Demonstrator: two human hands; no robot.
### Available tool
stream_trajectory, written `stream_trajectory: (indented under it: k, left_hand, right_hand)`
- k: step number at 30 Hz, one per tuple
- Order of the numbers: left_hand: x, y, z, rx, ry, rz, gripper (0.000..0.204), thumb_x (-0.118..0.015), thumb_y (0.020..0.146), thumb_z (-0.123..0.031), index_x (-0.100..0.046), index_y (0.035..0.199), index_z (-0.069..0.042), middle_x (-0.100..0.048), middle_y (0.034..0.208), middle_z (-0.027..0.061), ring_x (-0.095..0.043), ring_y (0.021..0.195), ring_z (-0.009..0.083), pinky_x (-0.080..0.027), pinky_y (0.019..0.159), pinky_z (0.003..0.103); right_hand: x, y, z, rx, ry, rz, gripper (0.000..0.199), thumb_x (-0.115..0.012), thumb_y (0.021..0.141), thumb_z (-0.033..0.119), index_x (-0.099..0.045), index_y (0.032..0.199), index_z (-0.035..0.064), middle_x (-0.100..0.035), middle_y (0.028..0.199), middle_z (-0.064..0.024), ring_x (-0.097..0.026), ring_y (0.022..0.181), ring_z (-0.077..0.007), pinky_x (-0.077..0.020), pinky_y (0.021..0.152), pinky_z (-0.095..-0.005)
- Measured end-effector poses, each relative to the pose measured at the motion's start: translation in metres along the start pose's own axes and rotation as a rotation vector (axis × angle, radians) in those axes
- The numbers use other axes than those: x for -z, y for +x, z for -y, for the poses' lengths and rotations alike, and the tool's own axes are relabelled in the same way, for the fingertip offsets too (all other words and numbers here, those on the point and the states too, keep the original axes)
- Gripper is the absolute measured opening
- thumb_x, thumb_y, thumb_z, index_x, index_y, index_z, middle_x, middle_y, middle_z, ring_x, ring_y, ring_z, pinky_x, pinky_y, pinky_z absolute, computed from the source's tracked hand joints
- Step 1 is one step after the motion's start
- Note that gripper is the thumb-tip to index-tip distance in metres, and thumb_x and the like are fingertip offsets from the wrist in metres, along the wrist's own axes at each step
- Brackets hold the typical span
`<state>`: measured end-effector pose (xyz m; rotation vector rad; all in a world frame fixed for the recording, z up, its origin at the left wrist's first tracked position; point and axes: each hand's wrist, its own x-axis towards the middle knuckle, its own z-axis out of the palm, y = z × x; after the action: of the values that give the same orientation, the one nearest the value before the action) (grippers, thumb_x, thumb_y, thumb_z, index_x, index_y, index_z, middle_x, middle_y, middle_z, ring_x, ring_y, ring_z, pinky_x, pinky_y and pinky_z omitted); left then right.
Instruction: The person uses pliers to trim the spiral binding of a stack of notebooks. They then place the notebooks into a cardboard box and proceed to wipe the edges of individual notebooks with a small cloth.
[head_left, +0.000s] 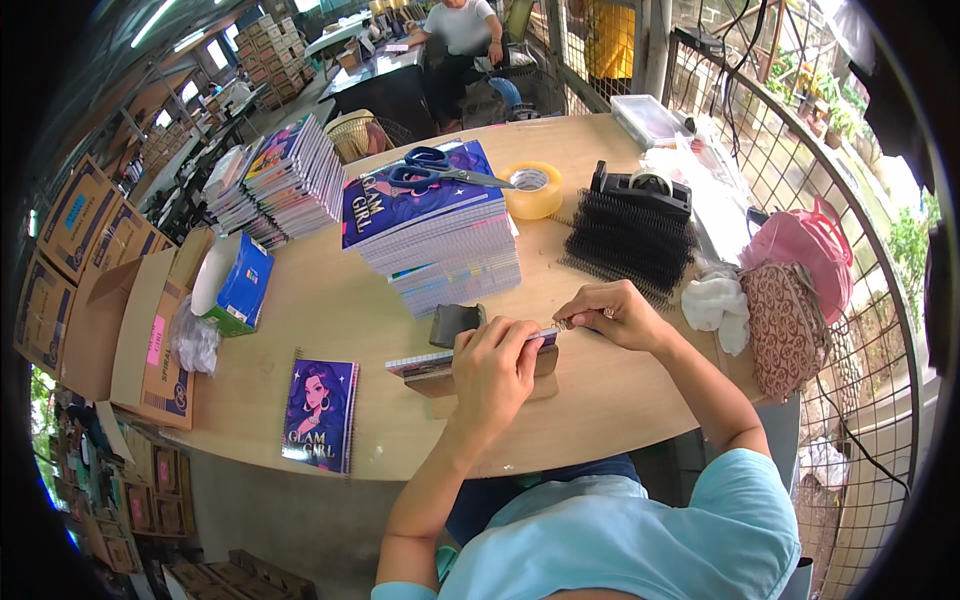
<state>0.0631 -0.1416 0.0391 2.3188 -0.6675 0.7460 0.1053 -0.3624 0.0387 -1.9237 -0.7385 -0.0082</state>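
The left hand (495,362) is gripping a notebook (432,364) over the worktop (330,300) while the right hand (612,314) is pinching its spiral end

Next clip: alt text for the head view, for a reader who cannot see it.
A person's left hand grips a small notebook on edge on a round wooden table while the right hand works at its end. Behind stand a stack of spiral notebooks topped with blue scissors, black binding coils and a tape roll.
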Motion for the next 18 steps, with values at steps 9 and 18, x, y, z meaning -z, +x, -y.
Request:
stream_trajectory:
  k: [9,18]
  left_hand:
    - [0.004,0.001,-0.005,0.026,0.017,0.030,0.013,-0.075,0.079,-0.012,-0.065,0.087,-0.012,-0.061,0.080,-0.0001,-0.061,0.074,0.0226,-0.042,0.071,0.036]
    - [-0.002,0.003,0.002,0.022,-0.041,0.014,0.016,-0.076,0.077,-0.010,-0.064,0.088,-0.009,-0.060,0.079,0.0028,-0.061,0.071,0.0241,-0.046,0.065,0.037]
  right_hand:
    - [0.002,-0.003,0.019,-0.041,-0.090,0.173,0.018,-0.068,0.084,0.005,-0.066,0.102,-0.0005,-0.067,0.083,-0.0113,-0.064,0.073,-0.0243,-0.0501,0.065,-0.0353]
    - [-0.005,0.005,0.043,0.097,-0.292,0.065,0.019,-0.069,0.085,0.017,-0.065,0.098,0.0026,-0.061,0.087,-0.0109,-0.063,0.073,-0.0318,-0.0486,0.062,-0.0411]
